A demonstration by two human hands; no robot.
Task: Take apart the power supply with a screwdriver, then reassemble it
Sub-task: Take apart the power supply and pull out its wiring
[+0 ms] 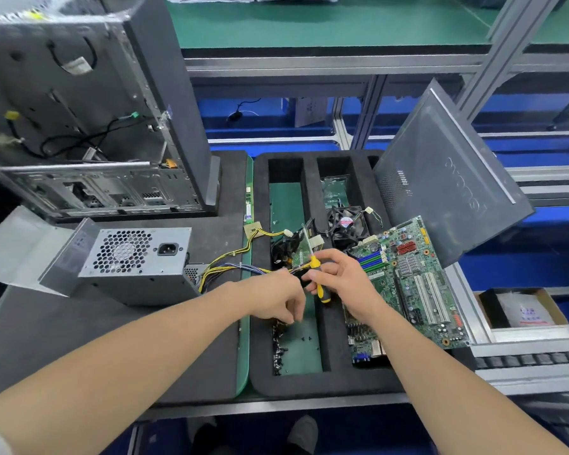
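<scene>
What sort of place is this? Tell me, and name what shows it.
Probably a workstation on a computer assembly or repair line. An opened desktop computer case stands with a power supply out beside it, a motherboard lies on a compartmented foam tray, and aluminium-frame racking runs behind.

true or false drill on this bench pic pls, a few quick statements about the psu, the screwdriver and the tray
1. The right hand grips the screwdriver. True.
2. The power supply sits inside the computer case. False: it lies on the dark mat in front of the case.
3. The motherboard rests on the right side of the foam tray. True.
4. The screwdriver tip is set in a screw on the power supply. False: the screwdriver is held above the tray, away from the power supply.
5. The fan lies on top of the power supply. False: it sits in a tray compartment.
</scene>
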